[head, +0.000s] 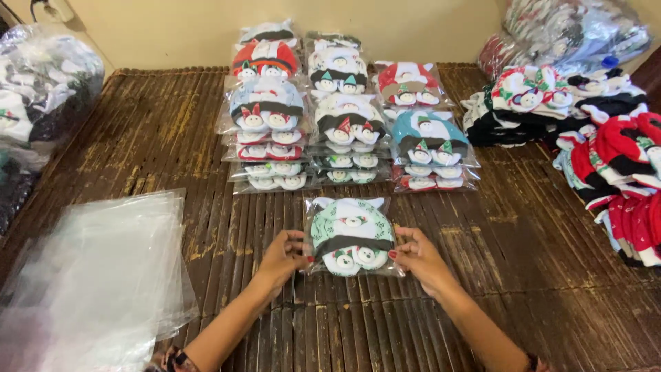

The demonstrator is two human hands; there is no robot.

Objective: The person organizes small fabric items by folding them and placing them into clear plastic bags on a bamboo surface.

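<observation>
In the head view, a clear bag holding a mint-green knitted set [352, 238] is seen lying flat on the dark slatted table [158, 138], just in front of the rows of packed sets [344, 114]; it is gripped at its two lower sides. The left hand [284, 256] is closed on the bag's left edge, fingers curled over the plastic; the right hand [417, 258] is closed likewise on the right edge, thumb on top. The bag is thus held between the two hands, touching both, with its top pointing away from the person.

The step in hand is judged to be the flattening or closing of the filled bag; it would be done well if the plastic were kept taut and even from both sides, the contents centred, and air pressed out toward the opening; which end is open cannot be told.

A stack of empty clear bags [96, 275] is seen well apart to the left; unpacked knitted sets [606, 145] are piled at the right; bulky plastic sacks [41, 83] are stood at the far left.
</observation>
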